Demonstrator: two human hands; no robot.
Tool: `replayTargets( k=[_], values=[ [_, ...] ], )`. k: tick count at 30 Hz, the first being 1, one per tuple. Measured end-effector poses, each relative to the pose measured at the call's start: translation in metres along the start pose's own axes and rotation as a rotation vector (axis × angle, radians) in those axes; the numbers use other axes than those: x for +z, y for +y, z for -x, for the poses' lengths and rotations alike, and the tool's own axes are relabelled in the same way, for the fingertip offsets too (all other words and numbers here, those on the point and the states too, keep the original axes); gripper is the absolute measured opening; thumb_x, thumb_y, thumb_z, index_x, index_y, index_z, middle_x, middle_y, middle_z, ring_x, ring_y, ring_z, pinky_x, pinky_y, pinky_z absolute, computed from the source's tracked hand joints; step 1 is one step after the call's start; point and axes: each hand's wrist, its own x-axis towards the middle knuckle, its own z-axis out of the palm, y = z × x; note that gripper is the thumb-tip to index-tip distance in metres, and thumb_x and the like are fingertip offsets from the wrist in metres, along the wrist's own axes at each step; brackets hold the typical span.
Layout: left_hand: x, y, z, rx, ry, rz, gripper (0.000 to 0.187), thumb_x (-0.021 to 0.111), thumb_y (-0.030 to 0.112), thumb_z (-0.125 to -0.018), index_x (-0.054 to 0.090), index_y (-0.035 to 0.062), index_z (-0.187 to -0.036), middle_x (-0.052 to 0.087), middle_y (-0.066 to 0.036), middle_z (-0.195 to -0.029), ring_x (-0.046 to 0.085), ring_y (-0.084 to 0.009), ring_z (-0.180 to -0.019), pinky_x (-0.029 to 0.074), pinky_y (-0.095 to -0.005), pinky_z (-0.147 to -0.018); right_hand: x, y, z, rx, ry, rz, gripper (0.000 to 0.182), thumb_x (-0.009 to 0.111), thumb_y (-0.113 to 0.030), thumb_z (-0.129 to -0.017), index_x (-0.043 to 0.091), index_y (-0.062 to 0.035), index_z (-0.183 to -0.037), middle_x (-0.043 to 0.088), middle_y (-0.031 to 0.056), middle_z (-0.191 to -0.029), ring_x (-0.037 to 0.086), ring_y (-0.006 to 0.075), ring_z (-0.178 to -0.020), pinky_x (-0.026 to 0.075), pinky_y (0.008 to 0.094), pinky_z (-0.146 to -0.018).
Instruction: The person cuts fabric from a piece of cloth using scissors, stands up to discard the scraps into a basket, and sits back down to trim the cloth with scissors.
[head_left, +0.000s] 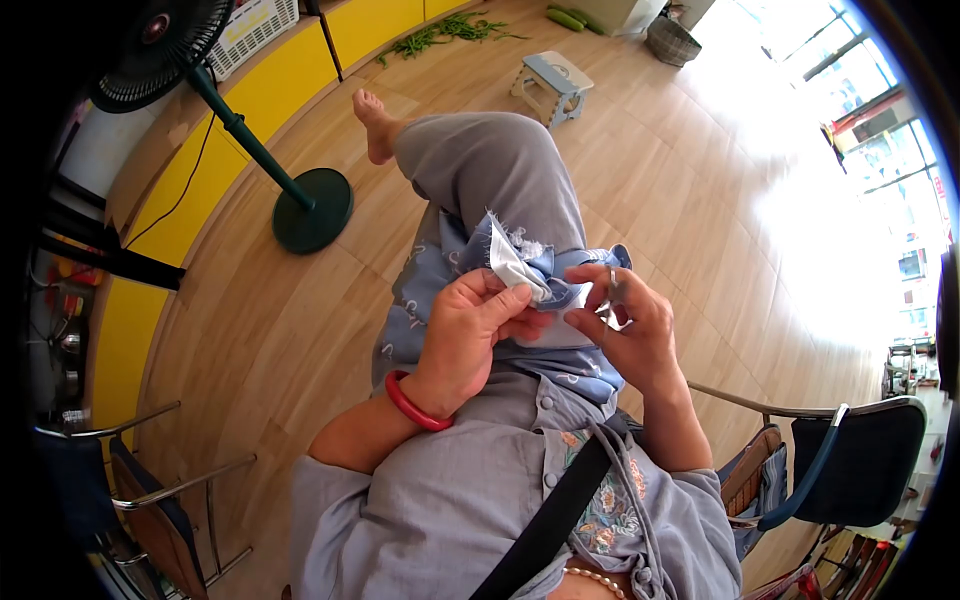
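Observation:
My left hand (470,325) is closed, thumb and fingers pinching a folded piece of blue and white cloth (515,268) with frayed edges. Just to its right, my right hand (630,318) is closed around small metal scissors (609,300), largely hidden by the fingers. The cloth lies gathered over my lap, between the two hands. Blue patterned fabric (410,300) with white marks spreads under it across my thighs. One grey trouser leg (490,160) is crossed over the other.
A green standing fan (313,210) is at the left by yellow cabinets (270,90). Ahead stand a small step stool (555,80) and a basket (673,42). Green vegetables (450,32) lie on the wooden floor. Chairs flank me, one chair (860,460) at right.

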Motion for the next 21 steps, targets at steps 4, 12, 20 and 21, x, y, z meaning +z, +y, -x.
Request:
replayTargets(
  k=[4,12,20,21],
  values=[
    [-0.003,0.003,0.000,0.056,0.068,-0.127,0.008,0.059,0.010,-0.087,0.061,0.0021,-0.088,0.064,-0.005,-0.079,0.061,-0.0115,-0.063,0.043,-0.0207,-0.047,0.007,0.003,0.004,0.154,-0.096,0.071,0.021,0.074,-0.008,-0.072,0.054,-0.0048,-0.071,0.052,-0.0020,-0.068,0.041,0.0047,-0.057,0.033,0.0217,-0.049],
    [-0.003,0.006,0.000,0.049,0.052,-0.141,0.008,0.060,0.010,-0.086,0.061,0.0023,-0.086,0.063,-0.003,-0.075,0.057,-0.0089,-0.057,0.039,-0.0193,-0.044,0.005,0.004,-0.006,0.062,-0.053,-0.127,0.022,0.075,-0.012,-0.070,0.060,-0.0056,-0.085,0.059,0.0042,-0.068,0.056,0.0157,-0.060,0.044,0.0291,-0.055],
    [-0.009,0.006,-0.003,0.121,0.072,-0.204,0.008,0.059,0.011,-0.087,0.059,0.0034,-0.086,0.059,-0.003,-0.067,0.050,-0.0064,-0.050,0.035,-0.0177,-0.043,0.009,0.012,-0.004,0.186,-0.144,-0.132,0.022,0.075,-0.012,-0.069,0.054,-0.0058,-0.074,0.048,0.0008,-0.058,0.042,0.0082,-0.051,0.033,0.0247,-0.048],
    [-0.010,0.006,-0.003,0.131,0.089,-0.196,0.008,0.058,0.011,-0.088,0.058,0.0038,-0.086,0.059,-0.003,-0.065,0.047,-0.0058,-0.048,0.033,-0.0176,-0.043,0.008,0.011,-0.002,0.212,-0.128,-0.172,0.023,0.074,-0.012,-0.069,0.052,-0.0059,-0.071,0.045,-0.0006,-0.056,0.039,0.0068,-0.050,0.030,0.0239,-0.047]
  ],
)
